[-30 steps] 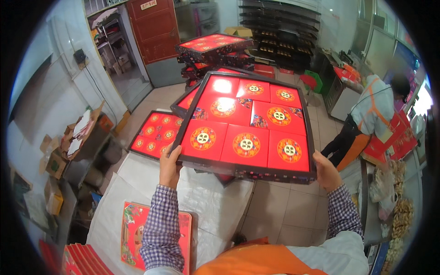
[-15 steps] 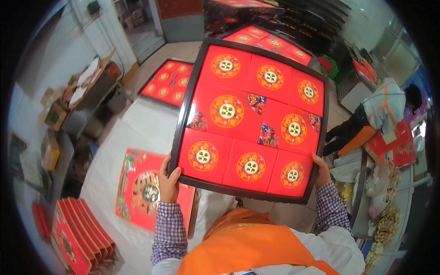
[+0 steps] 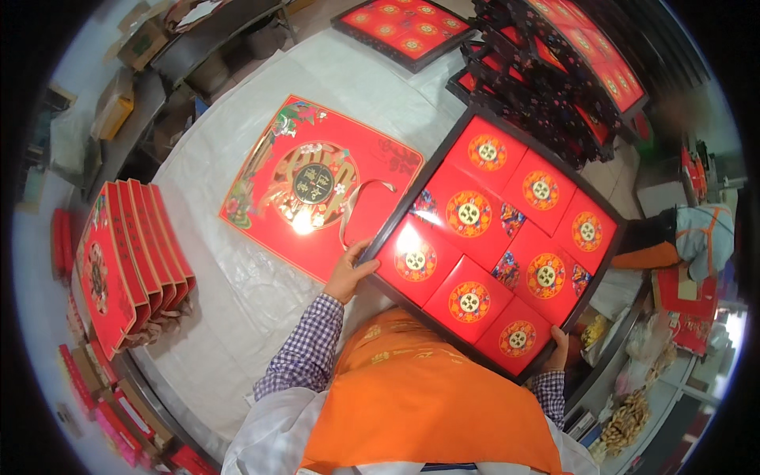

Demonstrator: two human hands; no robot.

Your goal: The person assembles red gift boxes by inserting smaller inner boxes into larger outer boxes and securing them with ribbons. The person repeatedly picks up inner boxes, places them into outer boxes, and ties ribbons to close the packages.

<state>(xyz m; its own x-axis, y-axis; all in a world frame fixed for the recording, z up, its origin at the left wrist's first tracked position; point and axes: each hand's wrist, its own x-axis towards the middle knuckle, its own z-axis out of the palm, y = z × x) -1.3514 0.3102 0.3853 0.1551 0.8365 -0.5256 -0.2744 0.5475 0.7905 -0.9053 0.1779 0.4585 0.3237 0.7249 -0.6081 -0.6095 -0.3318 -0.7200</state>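
Both of my hands carry a black-rimmed tray (image 3: 442, 328) packed with several red square boxes (image 3: 546, 275), each bearing a round gold and orange pattern. My left hand (image 3: 348, 273) is closed on the near left corner, thumb over the rim. Around the near right corner, my right hand (image 3: 556, 352) grips the other side, its fingers partly hidden underneath. The tray is tilted above the table's right side. Just left of it, a flat red gift bag (image 3: 261, 206) with a round gold picture and a ribbon handle lies on the white-covered table (image 3: 206, 380).
Several red bags (image 3: 103, 277) stand in a row at the table's left edge. Another filled tray (image 3: 404, 32) lies at the far end. Black trays (image 3: 522, 87) are piled beyond mine. A person (image 3: 704, 237) works at the right. Boxes (image 3: 115, 111) crowd the left shelving.
My hands have lowered the tray and turned it clockwise, moving it rightward. The view has swung, showing more of the red bag and the piled trays.
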